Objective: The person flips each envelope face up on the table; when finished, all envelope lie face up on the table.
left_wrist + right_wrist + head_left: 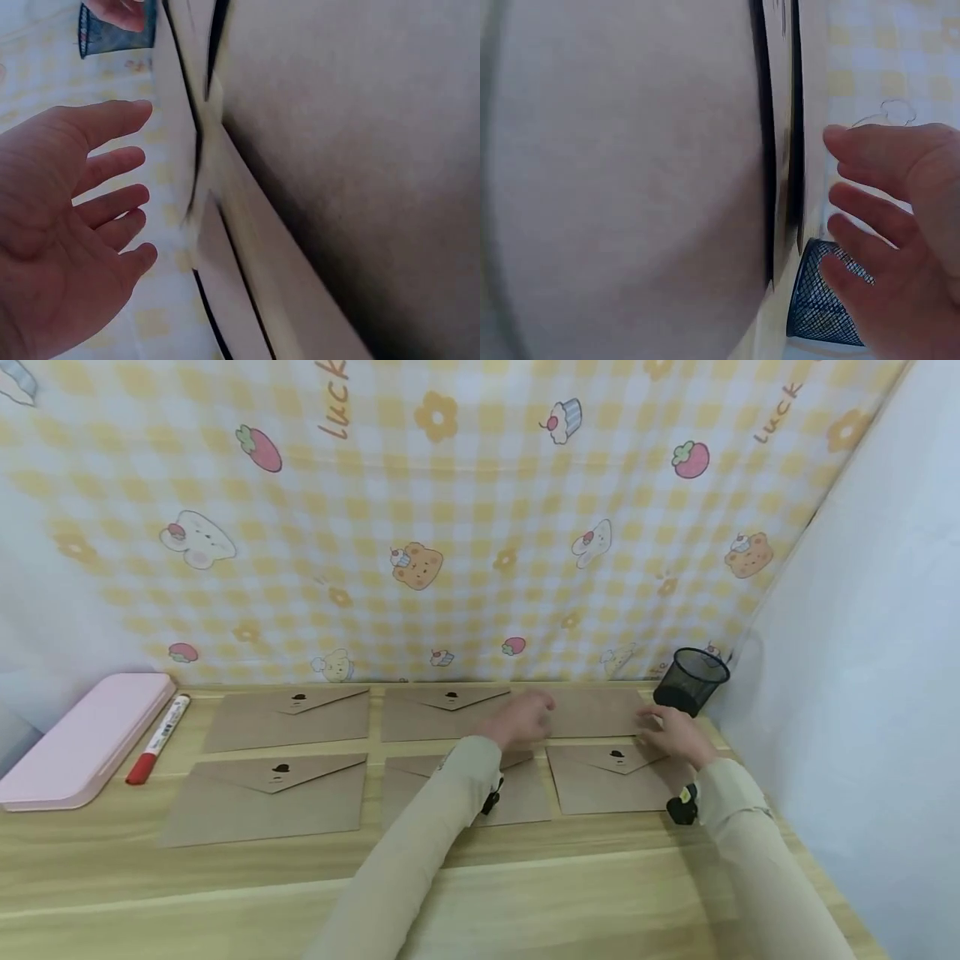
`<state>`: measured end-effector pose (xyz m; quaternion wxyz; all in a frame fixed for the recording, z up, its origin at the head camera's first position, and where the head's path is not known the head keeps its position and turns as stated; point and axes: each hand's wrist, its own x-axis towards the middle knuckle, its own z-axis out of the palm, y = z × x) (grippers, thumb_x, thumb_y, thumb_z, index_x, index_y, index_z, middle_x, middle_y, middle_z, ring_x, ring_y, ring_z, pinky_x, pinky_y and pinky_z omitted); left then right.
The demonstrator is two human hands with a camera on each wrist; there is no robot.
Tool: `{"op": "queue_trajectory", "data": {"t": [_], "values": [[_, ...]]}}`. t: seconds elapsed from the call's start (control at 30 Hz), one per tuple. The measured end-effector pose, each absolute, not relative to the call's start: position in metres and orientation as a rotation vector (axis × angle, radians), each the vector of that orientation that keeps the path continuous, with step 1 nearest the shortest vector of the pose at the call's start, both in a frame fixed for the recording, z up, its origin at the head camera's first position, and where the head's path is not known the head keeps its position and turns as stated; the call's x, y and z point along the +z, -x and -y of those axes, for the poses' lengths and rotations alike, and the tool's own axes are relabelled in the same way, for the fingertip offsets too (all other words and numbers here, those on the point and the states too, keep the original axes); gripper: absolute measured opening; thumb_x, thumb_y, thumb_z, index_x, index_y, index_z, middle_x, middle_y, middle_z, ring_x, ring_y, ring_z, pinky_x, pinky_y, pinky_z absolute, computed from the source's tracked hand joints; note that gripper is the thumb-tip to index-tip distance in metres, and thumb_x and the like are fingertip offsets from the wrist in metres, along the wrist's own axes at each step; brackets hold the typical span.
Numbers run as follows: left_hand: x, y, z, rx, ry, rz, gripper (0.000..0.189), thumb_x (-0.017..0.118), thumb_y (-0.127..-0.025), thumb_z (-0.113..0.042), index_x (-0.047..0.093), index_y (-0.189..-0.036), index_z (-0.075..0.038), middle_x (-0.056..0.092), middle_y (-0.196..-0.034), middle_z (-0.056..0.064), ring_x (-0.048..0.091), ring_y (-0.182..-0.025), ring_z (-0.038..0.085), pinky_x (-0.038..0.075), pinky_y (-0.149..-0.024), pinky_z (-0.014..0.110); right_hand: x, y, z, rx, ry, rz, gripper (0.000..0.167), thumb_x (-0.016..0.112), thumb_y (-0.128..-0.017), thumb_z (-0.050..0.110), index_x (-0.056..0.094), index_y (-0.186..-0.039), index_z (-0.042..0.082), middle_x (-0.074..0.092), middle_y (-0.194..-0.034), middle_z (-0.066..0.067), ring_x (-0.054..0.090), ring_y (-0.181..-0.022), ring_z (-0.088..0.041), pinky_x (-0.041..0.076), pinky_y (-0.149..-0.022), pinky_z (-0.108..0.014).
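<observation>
Brown paper envelopes lie on the wooden table in two rows of three. The back right envelope (596, 712) shows a plain face with no flap. My left hand (520, 720) is at that envelope's left side, fingers spread and relaxed, with nothing in them in the left wrist view. At its right edge, my right hand (677, 735) has loosely bent fingers and an empty palm. In front lies the front right envelope (615, 789), its pointed flap bearing a small black hat print. My left forearm partly hides the front middle envelope (525, 802).
A black mesh pen cup (692, 681) tilts at the back right, beside my right hand. At the left are a pink case (90, 739) and a red-capped marker (159, 739). A yellow checked curtain (480, 527) hangs behind the table; a white wall (862, 652) borders the right.
</observation>
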<state>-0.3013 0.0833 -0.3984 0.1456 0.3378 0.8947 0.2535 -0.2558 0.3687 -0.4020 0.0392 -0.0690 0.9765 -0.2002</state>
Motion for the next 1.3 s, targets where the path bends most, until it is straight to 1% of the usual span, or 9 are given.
{"op": "queue_trajectory", "data": {"t": [0.13,0.23,0.37,0.6,0.83,0.93,1.03,1.17,1.3], "values": [[-0.401,0.304,-0.082,0.664,-0.910,-2.551,0.020,0.051,-0.094,-0.009,0.057,-0.112,-0.003,0.058,-0.107,0.005,0.054,-0.098,0.017,0.043,-0.082,0.025,-0.402,0.266,-0.369,-0.558,0.274,-2.945,0.033,0.058,-0.087,0.002,0.056,-0.118,-0.010,0.057,-0.115,-0.028,0.051,-0.108,-0.044,0.041,-0.088,-0.053],[-0.404,0.306,-0.084,0.594,-0.916,-2.564,0.007,0.051,-0.092,-0.007,0.052,-0.086,-0.006,0.047,-0.077,0.002,0.043,-0.070,0.014,0.036,-0.062,0.024,-0.402,0.271,-0.373,-0.507,0.297,-2.930,0.034,0.061,-0.084,0.002,0.058,-0.116,-0.009,0.057,-0.114,-0.028,0.051,-0.106,-0.045,0.041,-0.087,-0.053],[-0.405,0.307,-0.091,0.479,-0.963,-2.641,0.015,0.056,-0.089,-0.009,0.047,-0.077,-0.011,0.044,-0.072,-0.001,0.040,-0.066,0.013,0.036,-0.061,0.025,-0.400,0.273,-0.381,-0.497,0.282,-2.881,0.042,0.065,-0.083,0.007,0.055,-0.122,-0.006,0.049,-0.124,-0.032,0.045,-0.112,-0.048,0.039,-0.089,-0.055],[-0.403,0.305,-0.102,0.288,-1.044,-2.655,0.005,0.054,-0.094,-0.012,0.055,-0.092,-0.008,0.050,-0.080,0.000,0.046,-0.072,0.013,0.043,-0.069,0.025,-0.395,0.269,-0.390,-0.448,0.328,-2.849,0.043,0.063,-0.088,0.014,0.053,-0.125,-0.005,0.047,-0.124,-0.034,0.045,-0.112,-0.050,0.038,-0.088,-0.057],[-0.411,0.313,-0.092,0.545,-0.991,-2.641,0.026,0.033,-0.102,-0.014,0.040,-0.123,-0.001,0.047,-0.090,0.005,0.042,-0.062,0.012,0.043,-0.064,0.026,-0.403,0.267,-0.387,-0.648,0.280,-2.870,0.027,0.050,-0.097,0.021,0.055,-0.110,-0.003,0.055,-0.116,-0.027,0.049,-0.110,-0.045,0.041,-0.087,-0.053],[-0.416,0.320,-0.091,0.698,-0.839,-2.625,0.044,0.028,-0.103,-0.022,0.024,-0.138,0.005,0.044,-0.075,0.002,0.033,-0.050,0.010,0.037,-0.051,0.024,-0.408,0.262,-0.385,-0.862,0.025,-2.872,0.036,0.051,-0.096,0.033,0.048,-0.106,-0.002,0.055,-0.113,-0.027,0.054,-0.103,-0.040,0.045,-0.081,-0.046],[-0.419,0.323,-0.093,0.905,-0.670,-2.583,0.053,0.028,-0.103,-0.028,0.015,-0.142,0.006,0.037,-0.062,-0.001,0.028,-0.045,0.010,0.031,-0.045,0.025,-0.411,0.257,-0.383,-1.156,-0.274,-2.871,0.042,0.058,-0.091,0.039,0.038,-0.090,0.002,0.061,-0.098,-0.024,0.060,-0.079,-0.027,0.045,-0.063,-0.034],[-0.419,0.322,-0.094,1.045,-0.610,-2.629,0.035,0.032,-0.103,-0.028,0.047,-0.114,0.002,0.039,-0.065,0.001,0.034,-0.053,0.013,0.034,-0.052,0.026,-0.416,0.258,-0.379,-1.417,-0.423,-2.916,0.054,0.066,-0.085,0.041,0.037,-0.073,-0.004,0.062,-0.071,-0.016,0.050,-0.051,-0.012,0.038,-0.045,-0.028],[-0.418,0.321,-0.096,1.073,-0.632,-2.701,0.035,0.035,-0.102,-0.025,0.046,-0.074,-0.008,0.040,-0.063,0.002,0.036,-0.054,0.014,0.034,-0.054,0.027,-0.423,0.261,-0.376,-1.362,-0.438,-3.046,0.056,0.066,-0.083,0.046,0.062,-0.075,-0.009,0.062,-0.069,-0.015,0.047,-0.055,-0.006,0.037,-0.045,-0.025]]}}
